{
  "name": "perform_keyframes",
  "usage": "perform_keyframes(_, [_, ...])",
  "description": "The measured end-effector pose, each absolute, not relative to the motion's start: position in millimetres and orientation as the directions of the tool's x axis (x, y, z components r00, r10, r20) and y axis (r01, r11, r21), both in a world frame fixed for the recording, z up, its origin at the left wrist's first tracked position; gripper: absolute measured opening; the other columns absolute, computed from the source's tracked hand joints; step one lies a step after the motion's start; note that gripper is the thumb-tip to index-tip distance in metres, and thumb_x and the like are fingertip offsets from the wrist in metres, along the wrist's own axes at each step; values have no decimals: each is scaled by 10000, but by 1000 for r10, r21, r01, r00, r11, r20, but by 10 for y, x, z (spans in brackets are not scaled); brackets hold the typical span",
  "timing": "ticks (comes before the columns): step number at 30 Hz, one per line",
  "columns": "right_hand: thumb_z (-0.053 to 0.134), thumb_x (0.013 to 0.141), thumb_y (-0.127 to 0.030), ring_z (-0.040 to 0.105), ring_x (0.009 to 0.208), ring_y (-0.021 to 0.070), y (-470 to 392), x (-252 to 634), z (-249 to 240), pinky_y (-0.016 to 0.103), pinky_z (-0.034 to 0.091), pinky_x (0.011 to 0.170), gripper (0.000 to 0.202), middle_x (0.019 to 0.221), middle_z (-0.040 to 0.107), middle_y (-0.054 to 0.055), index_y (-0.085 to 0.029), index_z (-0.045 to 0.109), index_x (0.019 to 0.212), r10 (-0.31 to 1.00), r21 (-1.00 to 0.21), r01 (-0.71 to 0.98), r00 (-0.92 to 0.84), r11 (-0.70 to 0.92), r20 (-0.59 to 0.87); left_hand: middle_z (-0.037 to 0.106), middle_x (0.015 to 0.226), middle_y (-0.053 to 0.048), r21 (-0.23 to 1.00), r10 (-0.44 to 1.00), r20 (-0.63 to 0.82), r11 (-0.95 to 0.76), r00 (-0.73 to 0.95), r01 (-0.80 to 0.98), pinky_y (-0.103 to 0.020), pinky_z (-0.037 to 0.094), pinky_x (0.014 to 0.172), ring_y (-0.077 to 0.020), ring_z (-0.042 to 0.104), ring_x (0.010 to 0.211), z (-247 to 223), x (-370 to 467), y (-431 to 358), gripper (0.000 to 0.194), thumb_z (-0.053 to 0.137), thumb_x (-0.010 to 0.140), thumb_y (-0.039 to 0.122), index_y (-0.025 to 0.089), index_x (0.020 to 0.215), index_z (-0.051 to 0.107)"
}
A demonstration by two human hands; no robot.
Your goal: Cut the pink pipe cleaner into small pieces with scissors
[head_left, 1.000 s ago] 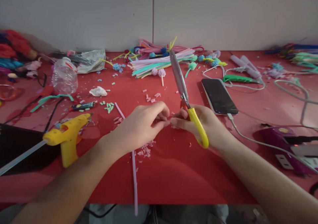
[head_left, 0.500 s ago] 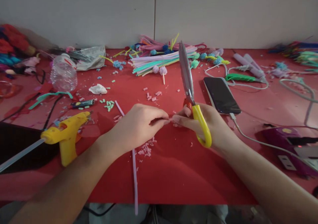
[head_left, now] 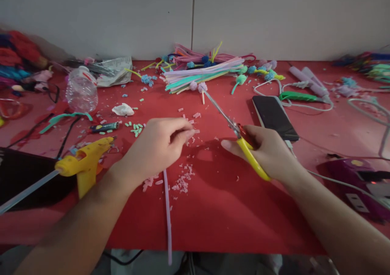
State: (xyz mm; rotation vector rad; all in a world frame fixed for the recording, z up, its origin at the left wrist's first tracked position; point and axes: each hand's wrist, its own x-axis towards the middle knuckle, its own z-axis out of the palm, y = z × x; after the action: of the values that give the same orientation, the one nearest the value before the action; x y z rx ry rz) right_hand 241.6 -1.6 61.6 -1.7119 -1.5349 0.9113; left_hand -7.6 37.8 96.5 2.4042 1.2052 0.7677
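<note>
Scissors (head_left: pixel 251 157) with yellow and red handles are in my right hand (head_left: pixel 266 149), their blades pointing up and to the left. The thumb of that hand lies beside the handles. My left hand (head_left: pixel 163 145) pinches a small pink piece (head_left: pixel 196 131) at its fingertips, left of the scissors. A long lilac stick (head_left: pixel 167 218) runs from beneath my left hand to the front table edge. Pink crumbs (head_left: pixel 183 181) lie on the red table (head_left: pixel 231 214) between my hands.
A yellow glue gun (head_left: pixel 87 161), a battery-like tube (head_left: pixel 104 127) and a plastic bottle (head_left: pixel 81 90) are at the left. Coloured pipe cleaners (head_left: pixel 201 74) lie at the back. A phone (head_left: pixel 275 117), cables and a purple power strip (head_left: pixel 350 181) are at the right.
My hands have moved apart, my right hand to the right. The scissors have tipped from nearly upright to slanting left. My left hand has shifted slightly up and left.
</note>
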Motion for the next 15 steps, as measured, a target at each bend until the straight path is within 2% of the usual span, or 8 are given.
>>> perform_keyframes(2, [813, 670, -763, 254, 566, 99, -5, 2512, 599, 277, 209, 481, 672, 610, 278, -62, -246, 388, 611, 998, -770, 637, 58, -44, -9, 747, 761, 12, 515, 839, 323, -544, 438, 662, -233, 432, 629, -112, 634, 679, 989, -129, 409, 181, 649, 969, 222, 173, 811, 722])
perform_keyframes(4, [769, 697, -796, 267, 573, 111, 6, 2573, 564, 281, 210, 487, 644, 619, 290, -56, -243, 443, 642, 1000, -719, 694, 12, -16, -11, 704, 698, 23, 515, 851, 334, -525, 406, 678, -236, 414, 615, -106, 590, 641, 996, -160, 429, 186, 640, 970, 216, 172, 801, 706])
perform_keyframes(7, [757, 645, -851, 267, 585, 124, 16, 2587, 517, 295, 222, 496, 698, 608, 284, -50, -251, 402, 620, 999, -672, 740, -9, -24, -46, 672, 671, 28, 514, 848, 347, -529, 400, 675, -240, 402, 616, -101, 555, 625, 981, -173, 439, 193, 638, 977, 224, 170, 802, 699])
perform_keyframes(10, [752, 616, -871, 255, 607, 138, 18, 2561, 495, 307, 241, 504, 717, 622, 278, -41, -256, 384, 616, 997, -658, 753, -37, -20, -74, 661, 669, 23, 491, 838, 369, -543, 402, 681, -251, 397, 615, -103, 534, 618, 963, -171, 433, 211, 637, 981, 232, 170, 790, 705])
perform_keyframes(15, [761, 640, -834, 245, 603, 141, 19, 2557, 483, 311, 237, 491, 688, 624, 269, -35, -253, 392, 616, 997, -660, 751, -44, -6, -60, 710, 730, 9, 473, 829, 401, -553, 391, 686, -260, 428, 633, -116, 567, 644, 960, -162, 428, 180, 633, 970, 217, 186, 810, 709])
